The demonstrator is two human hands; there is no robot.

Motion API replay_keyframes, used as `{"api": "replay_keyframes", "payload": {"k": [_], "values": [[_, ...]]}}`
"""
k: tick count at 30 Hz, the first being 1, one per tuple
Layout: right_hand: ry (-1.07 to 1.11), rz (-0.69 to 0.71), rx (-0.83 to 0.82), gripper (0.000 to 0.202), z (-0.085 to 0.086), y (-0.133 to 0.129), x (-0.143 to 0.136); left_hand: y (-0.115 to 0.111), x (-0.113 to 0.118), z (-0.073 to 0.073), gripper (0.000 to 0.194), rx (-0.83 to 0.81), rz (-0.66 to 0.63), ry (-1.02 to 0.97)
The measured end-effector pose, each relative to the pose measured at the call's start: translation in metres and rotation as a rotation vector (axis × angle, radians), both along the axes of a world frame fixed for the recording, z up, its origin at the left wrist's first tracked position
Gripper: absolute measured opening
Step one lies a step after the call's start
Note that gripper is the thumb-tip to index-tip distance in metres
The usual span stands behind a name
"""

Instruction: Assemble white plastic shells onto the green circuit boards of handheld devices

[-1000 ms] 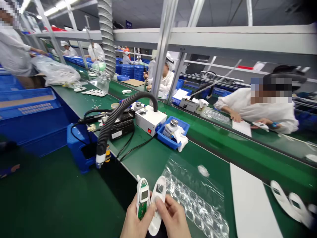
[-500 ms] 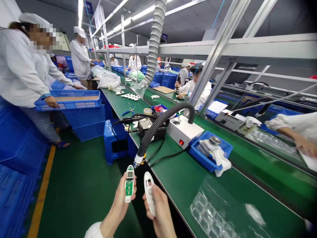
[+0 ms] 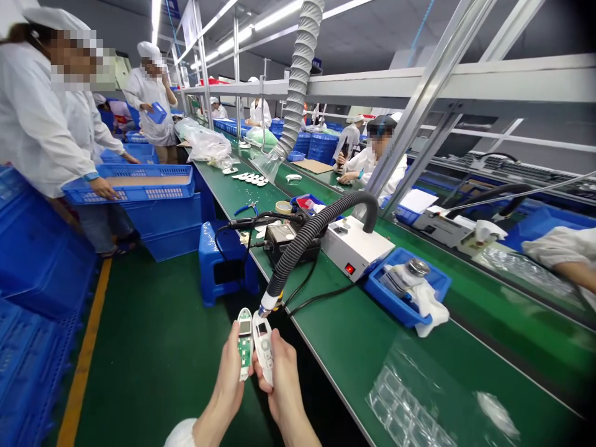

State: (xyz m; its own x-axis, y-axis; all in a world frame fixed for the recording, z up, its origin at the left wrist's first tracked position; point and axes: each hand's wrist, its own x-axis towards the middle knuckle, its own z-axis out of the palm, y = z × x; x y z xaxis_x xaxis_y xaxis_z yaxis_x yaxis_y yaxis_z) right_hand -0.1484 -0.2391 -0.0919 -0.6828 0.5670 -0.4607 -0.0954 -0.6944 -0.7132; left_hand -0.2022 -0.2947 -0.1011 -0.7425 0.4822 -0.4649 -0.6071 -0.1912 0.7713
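My left hand [image 3: 230, 366] is closed around a white casing half with a green circuit board [image 3: 244, 347] and a small grey screen in it. Close beside it, my right hand [image 3: 282, 366] grips a white cover [image 3: 263, 349], which has a window near its top and round buttons facing me. The two parts are side by side, nearly touching at their upper ends. Just above the cover is the nozzle of a black ribbed hose [image 3: 298, 245], which arches over from a white box [image 3: 356, 248] with a lit red switch.
A blue tray [image 3: 405, 287] with a cloth and a metal-lidded container stands on the green bench [image 3: 335, 347]. Clear plastic trays [image 3: 405, 403] lie nearer me. Blue-handled cutters [image 3: 246, 208] and white casings [image 3: 250, 179] lie farther back. A blue stool [image 3: 218, 264] is beside the bench; co-workers stand left.
My right hand has moved left, bringing the cover beside the board half and turning its button face toward me. At the left, a standing co-worker now holds up a small blue bin.
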Motion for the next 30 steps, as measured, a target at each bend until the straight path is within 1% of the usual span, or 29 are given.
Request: {"api": "replay_keyframes", "payload": {"k": [5, 7, 9, 11, 14, 17, 19, 22, 25, 28, 30], "values": [[0.02, 0.046, 0.007, 0.057, 0.008, -0.009, -0.021, -0.014, -0.014, 0.007, 0.044, -0.003, 0.073, 0.024], [0.025, 0.057, 0.011, 0.057, 0.011, -0.011, -0.022, -0.018, -0.014, 0.007, 0.044, -0.004, 0.074, 0.018], [0.022, 0.056, 0.017, 0.058, 0.012, -0.01, -0.016, -0.017, -0.011, 0.007, 0.045, 0.001, 0.043, 0.009], [0.008, 0.047, 0.026, 0.06, 0.011, -0.008, -0.002, -0.011, -0.007, 0.009, 0.046, 0.016, -0.006, 0.006], [-0.034, 0.004, 0.015, 0.061, 0.006, -0.004, 0.028, 0.002, -0.003, 0.015, 0.042, 0.067, -0.06, 0.008], [-0.016, -0.073, -0.059, 0.059, 0.002, -0.003, 0.063, 0.015, -0.003, 0.019, 0.037, 0.146, -0.097, -0.022], [0.047, -0.113, -0.119, 0.056, 0.0, -0.003, 0.086, 0.019, -0.003, 0.017, 0.035, 0.187, -0.107, -0.06], [0.141, -0.171, -0.203, 0.052, -0.006, -0.006, 0.116, 0.017, -0.001, 0.008, 0.032, 0.208, -0.078, -0.103], [0.178, -0.244, -0.283, 0.05, -0.011, -0.011, 0.139, 0.008, 0.006, 0.0, 0.033, 0.21, -0.064, -0.121], [0.194, -0.278, -0.328, 0.053, -0.01, -0.017, 0.156, -0.001, 0.023, 0.002, 0.03, 0.189, -0.106, -0.138], [0.217, -0.251, -0.342, 0.055, -0.005, -0.019, 0.165, -0.004, 0.039, 0.007, 0.028, 0.166, -0.159, -0.153]]}}
